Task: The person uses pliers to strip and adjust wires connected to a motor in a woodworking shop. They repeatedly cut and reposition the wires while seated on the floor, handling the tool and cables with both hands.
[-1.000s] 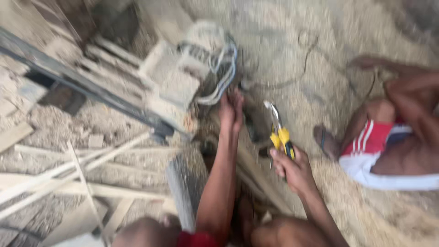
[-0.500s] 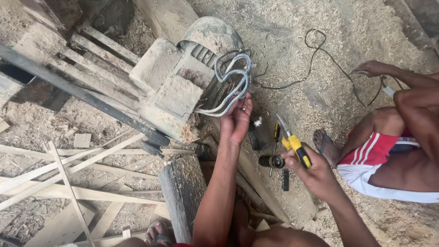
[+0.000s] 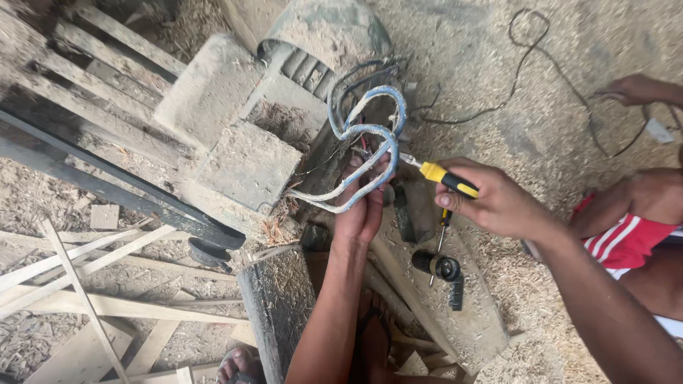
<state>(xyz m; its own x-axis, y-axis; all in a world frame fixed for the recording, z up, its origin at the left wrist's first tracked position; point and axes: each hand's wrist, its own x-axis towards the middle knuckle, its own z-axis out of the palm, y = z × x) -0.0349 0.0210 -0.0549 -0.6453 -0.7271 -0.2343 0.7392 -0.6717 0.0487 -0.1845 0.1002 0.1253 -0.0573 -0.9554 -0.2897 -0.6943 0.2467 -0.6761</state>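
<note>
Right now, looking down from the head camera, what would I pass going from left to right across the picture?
Pale loose wooden slats → dusty grey blocky motor housing → looped blue-grey cables → left hand → yellow-handled pliers → right hand → another person's red shorts with white stripes.

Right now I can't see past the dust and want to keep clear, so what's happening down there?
A person crouches over a dusty electric motor. Their left hand holds the looped grey cables at its side, while the right hand brings yellow-handled pliers up to them. Another person sits close on the sawdust, holding a thin wire.
</note>
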